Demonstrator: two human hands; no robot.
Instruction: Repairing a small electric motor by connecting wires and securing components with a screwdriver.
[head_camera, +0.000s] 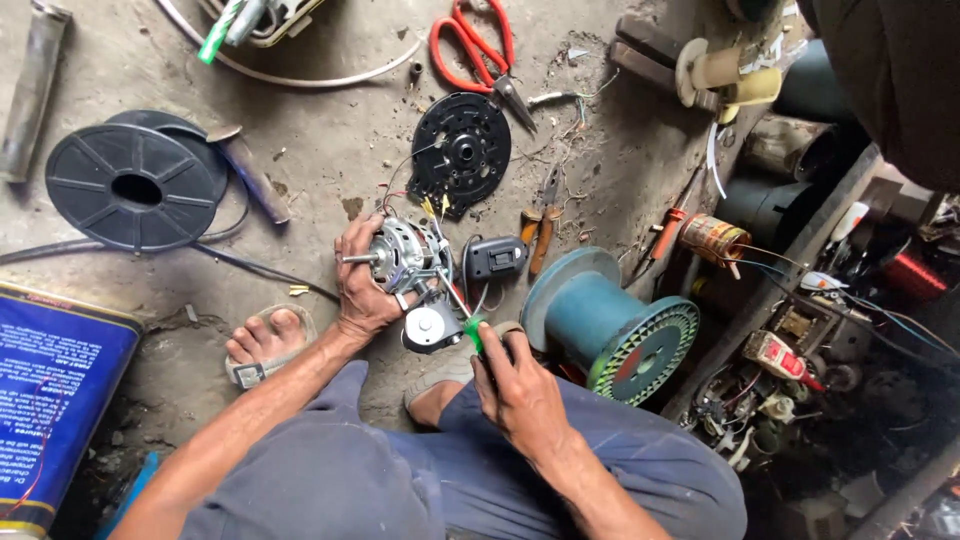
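Above floor — left hand grips motor; right hand clenches green screwdriver.

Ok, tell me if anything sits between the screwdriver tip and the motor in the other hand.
Nothing visible does. The right hand holds the green-handled screwdriver, whose shaft runs straight up to the motor gripped in the left hand. Thin wires hang beside the shaft, not across it.

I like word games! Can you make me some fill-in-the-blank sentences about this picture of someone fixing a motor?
1. The left hand holds a small metal ____.
2. The right hand holds a screwdriver with a ____ handle.
3. The scissors on the floor have ____ handles.
4. The big spool beside the right hand is ____.

Missing words: motor; green; red; teal
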